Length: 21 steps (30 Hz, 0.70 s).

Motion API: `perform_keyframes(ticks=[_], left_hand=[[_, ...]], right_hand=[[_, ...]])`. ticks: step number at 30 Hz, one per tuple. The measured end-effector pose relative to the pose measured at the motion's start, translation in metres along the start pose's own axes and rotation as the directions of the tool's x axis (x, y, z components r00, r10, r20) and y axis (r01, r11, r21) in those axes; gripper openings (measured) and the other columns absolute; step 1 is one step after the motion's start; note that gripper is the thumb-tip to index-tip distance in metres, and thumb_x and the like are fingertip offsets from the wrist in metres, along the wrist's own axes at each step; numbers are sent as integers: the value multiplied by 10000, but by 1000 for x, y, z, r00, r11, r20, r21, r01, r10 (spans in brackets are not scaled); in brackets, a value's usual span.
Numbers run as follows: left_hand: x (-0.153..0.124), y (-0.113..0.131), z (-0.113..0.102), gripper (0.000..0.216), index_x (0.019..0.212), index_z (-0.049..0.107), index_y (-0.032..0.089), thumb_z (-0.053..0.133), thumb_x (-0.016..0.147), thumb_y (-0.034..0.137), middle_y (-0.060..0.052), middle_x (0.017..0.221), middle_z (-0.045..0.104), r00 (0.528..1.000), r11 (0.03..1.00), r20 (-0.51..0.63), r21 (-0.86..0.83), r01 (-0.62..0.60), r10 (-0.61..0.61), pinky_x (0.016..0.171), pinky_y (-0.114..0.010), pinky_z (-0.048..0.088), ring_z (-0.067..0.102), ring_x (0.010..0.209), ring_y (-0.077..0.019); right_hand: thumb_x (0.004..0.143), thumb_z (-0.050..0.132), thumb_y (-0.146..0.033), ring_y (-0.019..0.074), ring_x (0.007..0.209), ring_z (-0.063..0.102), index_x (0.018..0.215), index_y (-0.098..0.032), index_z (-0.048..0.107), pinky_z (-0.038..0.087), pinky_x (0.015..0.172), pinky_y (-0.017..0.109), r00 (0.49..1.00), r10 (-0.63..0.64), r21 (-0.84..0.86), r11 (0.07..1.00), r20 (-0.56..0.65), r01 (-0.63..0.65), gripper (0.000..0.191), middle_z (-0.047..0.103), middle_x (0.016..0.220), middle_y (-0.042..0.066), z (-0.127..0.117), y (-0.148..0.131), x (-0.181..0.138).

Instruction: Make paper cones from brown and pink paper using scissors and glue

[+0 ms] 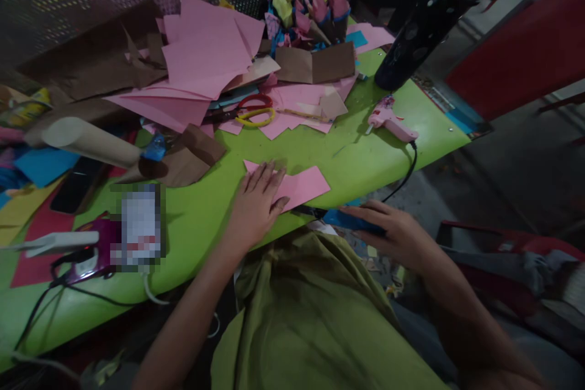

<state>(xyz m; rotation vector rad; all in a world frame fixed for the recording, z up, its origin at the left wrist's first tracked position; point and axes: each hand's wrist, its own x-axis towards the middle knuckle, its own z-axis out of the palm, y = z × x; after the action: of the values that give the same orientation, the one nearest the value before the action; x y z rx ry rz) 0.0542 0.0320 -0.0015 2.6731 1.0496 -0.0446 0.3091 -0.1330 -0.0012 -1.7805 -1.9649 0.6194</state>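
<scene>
Where the left hand (258, 195) lay: flat on the folded pink paper (307, 185), palm down, fingers straight with slight gaps, thumb out to the side.
Right hand (397, 228): closed around a blue-handled tool (347, 219) just past the front edge; its dark narrow end pointed at the paper's lower edge, and from where I stood I couldn't tell whether they touched.
Pink paper: on the green surface (192, 237), near its front edge, partly under the left hand.
Scissors (240, 113): behind the paper, with red and yellow handles, among pink scraps.
Glue gun (390, 120): pink, on its side to the right, its dark cord running over the edge.
Brown paper (194, 152): bent, to the left of the left hand.
Pale tube (91, 140): farther left, lying slantwise above a dark phone (80, 184).
Pink sheets (208, 49): heaped at the back.
Dark cylinder (402, 52): tilted in my view, beyond the glue gun.
</scene>
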Motion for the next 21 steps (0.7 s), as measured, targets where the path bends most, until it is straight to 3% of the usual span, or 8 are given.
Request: perform_keyframes(ticks=[5,9,21], left_hand=[[0,0,-1,712,1565,318,152,312,1002,588,-130,1660,279,999,1000,31,-22,17,-16,1258,-532,190,206,1552,-283],[1,1,1,644,1543,372,185,349,1008,543,-121,1656,294,1000,1000,2,-7,1,-1,1248,-558,203,231,1544,-292],[1,-1,4,547,1498,460,262,400,1006,493,-78,1648,318,999,1000,-34,-17,-14,14,1231,-591,234,260,1535,-304]], right_hand=[[966,549,-359,219,817,688,1334,-287,636,575,690,320,985,101,-12,995,-137,-103,385,680,1001,80,-20,15,-13],[955,569,-368,219,806,676,1320,-279,646,566,688,313,964,150,-24,987,-220,-159,384,676,1001,84,-26,22,-15],[962,553,-359,234,905,690,1323,-283,641,575,789,352,965,174,-19,983,-194,-181,379,678,1053,84,-18,26,-8]])
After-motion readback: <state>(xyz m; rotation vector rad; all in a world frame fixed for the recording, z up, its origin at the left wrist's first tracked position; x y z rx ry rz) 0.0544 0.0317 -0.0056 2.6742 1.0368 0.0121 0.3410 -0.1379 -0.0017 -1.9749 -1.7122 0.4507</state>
